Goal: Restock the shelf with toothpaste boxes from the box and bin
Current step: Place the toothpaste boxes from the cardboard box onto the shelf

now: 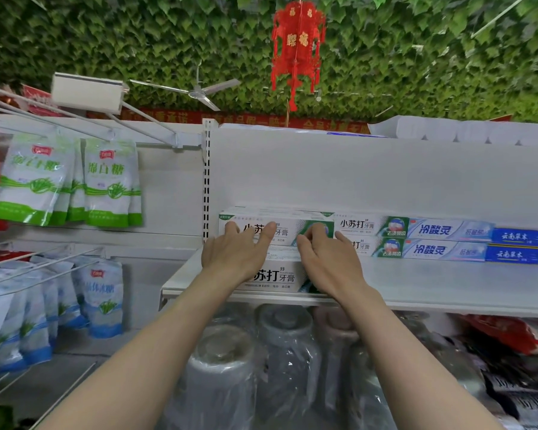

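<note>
Seemingly two hands (235,254) on three stacked toothpaste boxes (277,232).

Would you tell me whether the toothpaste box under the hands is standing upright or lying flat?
Lying flat: the toothpaste box rests lengthwise atop another box, printed face forward.

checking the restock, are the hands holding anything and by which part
Both hands touch the top toothpaste box on its front face: left hand fingers straight, right hand fingers curled; a true grip cannot be told.

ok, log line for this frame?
stage: placing | left hand: fingers flat on top toothpaste box | right hand: fingers curled on its right end | shelf: boxes stacked at left end
</note>
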### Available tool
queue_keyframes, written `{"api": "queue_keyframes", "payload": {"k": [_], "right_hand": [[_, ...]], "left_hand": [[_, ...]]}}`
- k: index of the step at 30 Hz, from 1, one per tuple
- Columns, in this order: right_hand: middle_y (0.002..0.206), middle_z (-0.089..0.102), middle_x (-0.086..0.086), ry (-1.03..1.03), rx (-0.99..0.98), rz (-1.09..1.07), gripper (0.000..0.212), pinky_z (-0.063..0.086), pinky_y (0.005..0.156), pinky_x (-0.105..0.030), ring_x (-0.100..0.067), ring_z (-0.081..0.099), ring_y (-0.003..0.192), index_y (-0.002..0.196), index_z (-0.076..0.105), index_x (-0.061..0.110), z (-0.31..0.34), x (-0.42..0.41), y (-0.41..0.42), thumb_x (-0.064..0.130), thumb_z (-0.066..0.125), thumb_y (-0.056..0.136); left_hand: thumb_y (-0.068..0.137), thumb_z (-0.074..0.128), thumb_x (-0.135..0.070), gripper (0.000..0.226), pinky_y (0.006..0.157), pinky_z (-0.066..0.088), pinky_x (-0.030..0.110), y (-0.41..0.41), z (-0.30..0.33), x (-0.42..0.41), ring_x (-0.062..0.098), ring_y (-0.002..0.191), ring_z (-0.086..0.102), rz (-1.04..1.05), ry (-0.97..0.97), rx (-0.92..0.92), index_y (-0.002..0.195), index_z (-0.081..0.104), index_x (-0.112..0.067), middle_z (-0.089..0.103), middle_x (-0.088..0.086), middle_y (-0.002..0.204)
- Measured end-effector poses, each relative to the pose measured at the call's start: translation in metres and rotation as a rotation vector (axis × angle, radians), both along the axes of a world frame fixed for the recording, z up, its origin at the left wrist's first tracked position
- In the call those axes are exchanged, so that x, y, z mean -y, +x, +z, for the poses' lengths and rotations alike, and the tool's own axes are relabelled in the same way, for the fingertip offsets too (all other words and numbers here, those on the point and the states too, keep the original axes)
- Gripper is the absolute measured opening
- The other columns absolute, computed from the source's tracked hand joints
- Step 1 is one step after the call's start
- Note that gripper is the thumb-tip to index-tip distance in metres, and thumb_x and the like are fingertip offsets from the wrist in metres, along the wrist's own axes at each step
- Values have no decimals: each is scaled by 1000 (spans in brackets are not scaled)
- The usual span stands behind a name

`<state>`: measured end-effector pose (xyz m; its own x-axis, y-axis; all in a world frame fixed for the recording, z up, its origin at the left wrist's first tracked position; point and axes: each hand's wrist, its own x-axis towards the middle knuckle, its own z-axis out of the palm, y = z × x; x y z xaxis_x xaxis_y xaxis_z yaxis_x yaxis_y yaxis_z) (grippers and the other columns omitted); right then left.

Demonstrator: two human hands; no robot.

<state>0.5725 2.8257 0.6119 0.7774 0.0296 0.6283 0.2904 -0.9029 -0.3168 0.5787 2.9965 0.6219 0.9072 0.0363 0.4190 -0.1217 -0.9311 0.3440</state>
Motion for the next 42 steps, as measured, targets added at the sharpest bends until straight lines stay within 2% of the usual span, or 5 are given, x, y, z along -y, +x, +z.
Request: {"api": "queue_keyframes", "payload": {"k": [6,18,30,38,42], "right_hand": [[86,53,-3,-2,-100,-7,28,28,83,-34,-27,47,89,100,46,15,14,5,4,36,29,106],[95,57,-7,7,-186,-25,36,34,78,-39,-32,54,93,105,46,18,13,8,14,47,25,104],[113,65,0,253,-39,32,62,45,99,-47,-34,68,95,129,52,23,10,10,-22,67,27,94],[104,71,-6,367,142,-13,70,48,95,-44,-28,66,101,125,59,19,-30,1,-64,71,29,89],[126,61,-7,381,131,-29,62,42,102,-39,-23,52,121,124,62,16,-64,-4,-84,62,35,93]], "left_hand": [[90,-4,-76,87,106,35,48,11,8,6,34,133,46,20,52,-62,145,48,-33,35,11,153],[87,-5,-79,92,109,35,54,11,10,10,37,137,42,43,48,-99,147,46,-31,24,11,161],[85,1,-81,100,109,37,52,-11,4,12,33,137,41,-47,-119,56,140,54,-16,47,14,149],[100,33,-59,59,116,23,35,-58,-39,18,23,140,30,-209,-386,313,137,56,-20,45,3,148],[102,41,-49,45,109,28,33,-82,-72,15,23,129,39,-238,-536,332,127,63,-19,53,4,135]]}}
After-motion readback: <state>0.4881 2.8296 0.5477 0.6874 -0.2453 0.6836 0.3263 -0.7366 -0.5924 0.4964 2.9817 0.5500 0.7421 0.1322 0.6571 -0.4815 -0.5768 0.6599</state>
